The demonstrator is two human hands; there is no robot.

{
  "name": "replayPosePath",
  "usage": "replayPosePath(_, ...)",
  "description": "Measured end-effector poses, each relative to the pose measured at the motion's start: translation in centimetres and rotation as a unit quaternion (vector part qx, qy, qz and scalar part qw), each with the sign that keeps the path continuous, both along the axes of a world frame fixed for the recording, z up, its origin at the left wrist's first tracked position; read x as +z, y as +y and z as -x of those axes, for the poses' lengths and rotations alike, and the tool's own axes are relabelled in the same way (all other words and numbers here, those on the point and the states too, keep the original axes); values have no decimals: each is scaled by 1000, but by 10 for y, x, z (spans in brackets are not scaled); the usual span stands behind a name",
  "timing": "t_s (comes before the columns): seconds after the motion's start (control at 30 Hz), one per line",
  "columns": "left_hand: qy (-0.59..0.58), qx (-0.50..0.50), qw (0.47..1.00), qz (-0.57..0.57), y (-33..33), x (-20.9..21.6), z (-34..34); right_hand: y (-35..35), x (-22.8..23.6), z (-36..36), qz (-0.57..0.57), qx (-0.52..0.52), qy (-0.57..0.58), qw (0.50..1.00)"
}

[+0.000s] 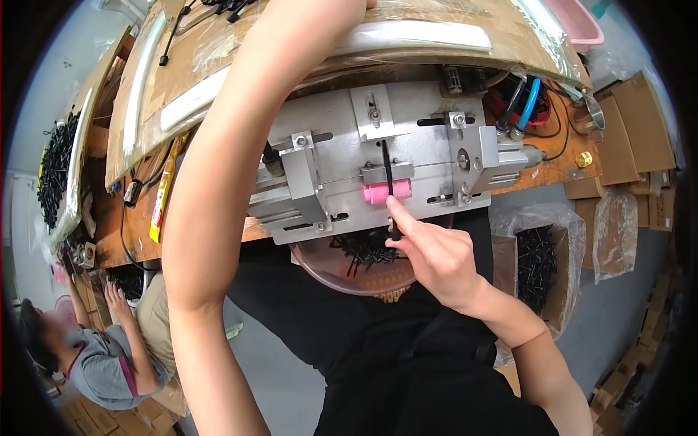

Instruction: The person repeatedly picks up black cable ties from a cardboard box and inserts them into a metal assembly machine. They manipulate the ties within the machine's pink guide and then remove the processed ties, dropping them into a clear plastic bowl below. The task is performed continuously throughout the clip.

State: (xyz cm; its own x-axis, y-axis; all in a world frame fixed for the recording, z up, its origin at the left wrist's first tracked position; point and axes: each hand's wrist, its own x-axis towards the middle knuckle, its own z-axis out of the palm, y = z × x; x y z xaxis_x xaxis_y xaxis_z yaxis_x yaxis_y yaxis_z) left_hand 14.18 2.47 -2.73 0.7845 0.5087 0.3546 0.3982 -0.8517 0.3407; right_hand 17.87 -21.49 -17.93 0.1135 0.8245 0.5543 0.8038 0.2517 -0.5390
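Observation:
My right hand [441,260] pinches the lower end of a thin black rod-like part [387,171] between thumb and index finger. The rod lies lengthwise across a small metal block and a pink piece [376,193] at the middle of a grey metal fixture plate [342,151]. Its far end reaches close to a slotted bracket [372,116]. My left arm [218,189] stretches up over the left side of the fixture to the cardboard-covered shelf. The left hand itself lies beyond the top edge, out of sight.
Below the fixture, a translucent bowl [320,272] holds black parts. A plastic-lined box [563,291] of similar parts stands at right. More black parts lie on the cardboard shelf [305,54]. A co-worker [109,356] sits at lower left. Cables and a blue tube [531,102] run at upper right.

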Motion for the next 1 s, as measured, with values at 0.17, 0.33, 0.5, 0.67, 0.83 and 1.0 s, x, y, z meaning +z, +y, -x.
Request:
replayPosePath(0.17, -112, 16, 991, -64, -36, -14, 30, -1, 4, -3, 34, 4, -11, 999)
replayPosePath(0.33, -122, 48, 987, -95, -132, -70, 95, -8, 32, -19, 60, -9, 16, 998)
replayPosePath(0.5, 33, 60, 996, -64, -184, -116, 100, -19, 48, -34, 76, -93, 130, 984)
replayPosePath(0.67, 55, 52, 997, -29, -181, -125, 87, -20, 56, -37, 56, -107, 168, 978)
replayPosePath(0.83, 78, 50, 995, -32, -182, -118, 88, -25, 65, -36, 79, -94, 193, 973)
replayPosePath(1.0, 27, 13, 1000, 5, -151, -74, 86, -4, 79, -57, -27, -97, 97, 990)
